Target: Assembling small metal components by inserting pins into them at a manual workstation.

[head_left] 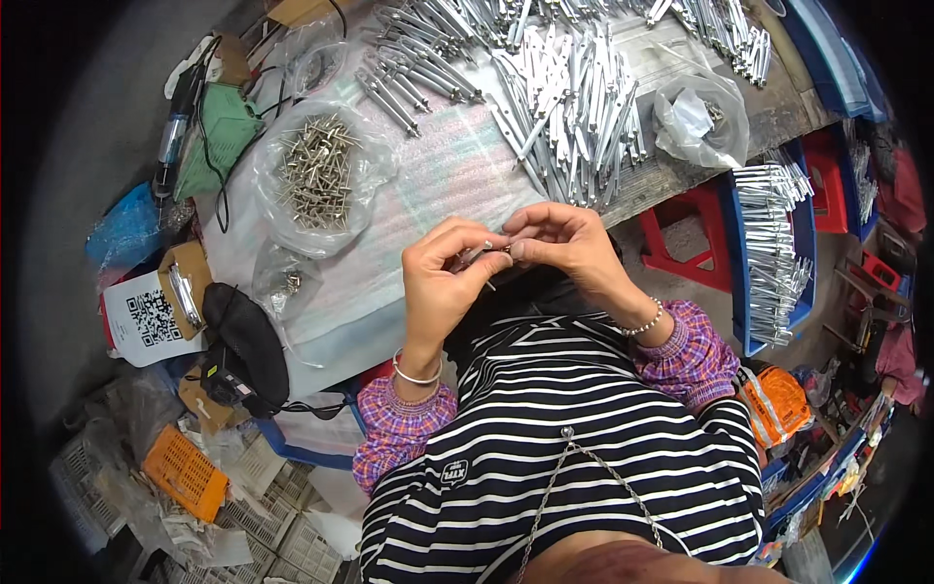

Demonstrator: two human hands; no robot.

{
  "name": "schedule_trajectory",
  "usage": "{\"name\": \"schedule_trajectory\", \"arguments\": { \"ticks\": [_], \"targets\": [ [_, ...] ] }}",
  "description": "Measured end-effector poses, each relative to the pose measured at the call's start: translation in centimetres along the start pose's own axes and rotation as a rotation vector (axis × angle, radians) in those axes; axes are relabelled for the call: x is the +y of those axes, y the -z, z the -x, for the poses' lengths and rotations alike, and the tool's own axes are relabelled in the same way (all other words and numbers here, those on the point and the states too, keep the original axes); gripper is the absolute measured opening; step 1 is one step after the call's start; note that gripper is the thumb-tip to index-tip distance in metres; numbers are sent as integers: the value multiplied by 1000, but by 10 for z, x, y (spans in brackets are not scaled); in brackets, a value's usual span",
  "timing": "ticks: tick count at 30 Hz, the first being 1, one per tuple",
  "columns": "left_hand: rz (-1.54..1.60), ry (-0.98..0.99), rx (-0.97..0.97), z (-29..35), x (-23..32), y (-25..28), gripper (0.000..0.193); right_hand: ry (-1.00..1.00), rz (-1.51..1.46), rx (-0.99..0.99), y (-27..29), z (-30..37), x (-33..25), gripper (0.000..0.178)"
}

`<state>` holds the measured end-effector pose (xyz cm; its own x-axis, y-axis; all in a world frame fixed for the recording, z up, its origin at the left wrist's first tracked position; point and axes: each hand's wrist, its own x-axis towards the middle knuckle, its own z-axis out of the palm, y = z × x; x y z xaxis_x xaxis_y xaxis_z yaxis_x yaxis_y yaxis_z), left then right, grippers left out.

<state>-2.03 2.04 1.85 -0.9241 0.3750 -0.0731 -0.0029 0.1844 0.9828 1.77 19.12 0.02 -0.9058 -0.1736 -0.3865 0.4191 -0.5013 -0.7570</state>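
Note:
My left hand (443,277) and my right hand (564,241) meet in front of my chest, at the near edge of the table (389,292). Between their fingertips they pinch a small metal part (486,253), a thin grey strip with a tiny pin or screw at its end. Both hands have fingers closed on it. A clear bag of metal screws (316,175) lies open to the left of my hands. A large heap of grey metal strips (574,107) covers the far side of the table.
A crumpled clear plastic bag (700,122) lies at the table's right corner. A blue crate of metal strips (773,253) stands right, beside a red stool (686,243). A black pouch (248,341), a green cloth (219,136) and an orange basket (185,472) sit left.

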Motion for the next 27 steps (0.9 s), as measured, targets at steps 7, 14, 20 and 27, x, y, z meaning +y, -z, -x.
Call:
{"name": "schedule_trajectory", "arguments": {
  "ticks": [7, 14, 20, 27],
  "targets": [
    [-119, -24, -63, 1, 13, -1, 17, -87, -65, -42, 6, -2, -3, 25],
    [-56, -81, -2, 1, 6, -4, 16, -98, -59, -55, 1, -2, -3, 23],
    [-49, -41, -12, 1, 5, 1, 11, -84, 7, -75, -4, -2, -15, 23],
    [73, 49, 36, 2, -2, 14, 7, 600, 1078, 70, 18, -21, -53, 18]
  ]
}}
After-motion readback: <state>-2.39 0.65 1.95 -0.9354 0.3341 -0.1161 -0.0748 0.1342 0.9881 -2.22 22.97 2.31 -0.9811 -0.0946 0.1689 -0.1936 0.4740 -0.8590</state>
